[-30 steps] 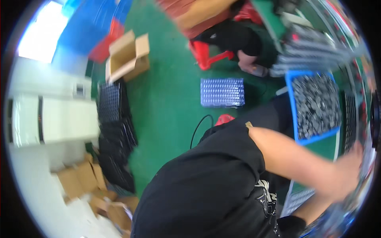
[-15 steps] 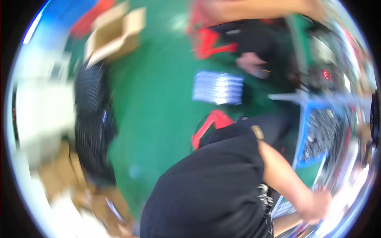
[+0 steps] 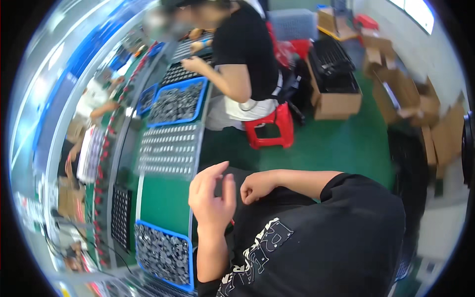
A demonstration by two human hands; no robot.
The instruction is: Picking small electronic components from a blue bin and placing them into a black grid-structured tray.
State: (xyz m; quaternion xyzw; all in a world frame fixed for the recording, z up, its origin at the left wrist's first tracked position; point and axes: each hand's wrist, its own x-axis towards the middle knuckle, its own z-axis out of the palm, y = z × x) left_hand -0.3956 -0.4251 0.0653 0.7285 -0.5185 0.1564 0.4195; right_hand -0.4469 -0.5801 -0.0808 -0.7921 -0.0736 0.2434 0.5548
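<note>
The view has swung round, with the left hand (image 3: 213,198), thumb apart from fingers, near the green bench (image 3: 164,200), the right hand (image 3: 258,186) curled shut farther from it, and the bench's tray (image 3: 167,154) probably light, bendable, best held by opposite rims.

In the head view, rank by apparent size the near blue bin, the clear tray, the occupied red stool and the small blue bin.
1. Near bin and clear tray: too alike to rank.
2. Red stool.
3. Small bin.
</note>
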